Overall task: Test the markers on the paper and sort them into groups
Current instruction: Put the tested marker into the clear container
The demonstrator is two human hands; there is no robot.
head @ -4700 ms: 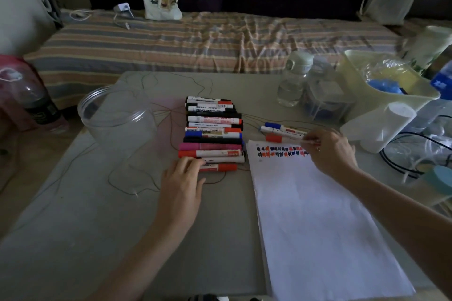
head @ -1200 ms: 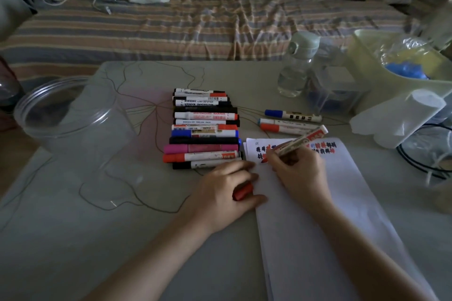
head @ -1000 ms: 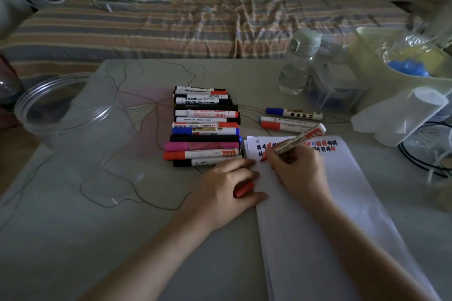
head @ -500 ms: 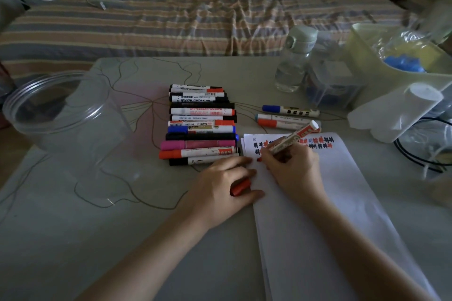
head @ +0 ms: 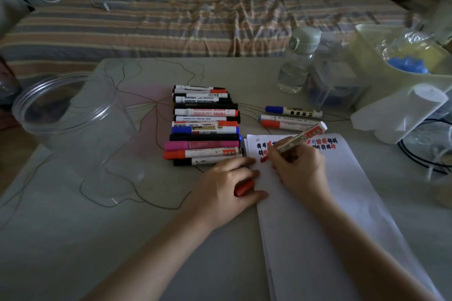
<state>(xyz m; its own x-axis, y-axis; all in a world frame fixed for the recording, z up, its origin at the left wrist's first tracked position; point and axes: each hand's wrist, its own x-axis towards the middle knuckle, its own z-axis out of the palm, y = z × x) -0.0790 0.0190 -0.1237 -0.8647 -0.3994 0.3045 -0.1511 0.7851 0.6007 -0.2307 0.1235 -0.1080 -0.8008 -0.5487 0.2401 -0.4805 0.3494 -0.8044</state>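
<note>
Head view, right grip (head: 299, 168) still clamping marker (head: 302, 138), left grip (head: 226, 189) still pinching cap (head: 244, 187).

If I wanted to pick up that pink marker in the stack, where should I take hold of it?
Probably by its left end. The pink marker lies flat, pointing left to right, pressed between a black marker behind and an orange-capped white marker in front, so its sides are blocked. Its left end pokes out slightly onto bare grey table; pinch there, from the left.

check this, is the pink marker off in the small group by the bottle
No, the pink marker lies in the big row left of the paper.
</note>
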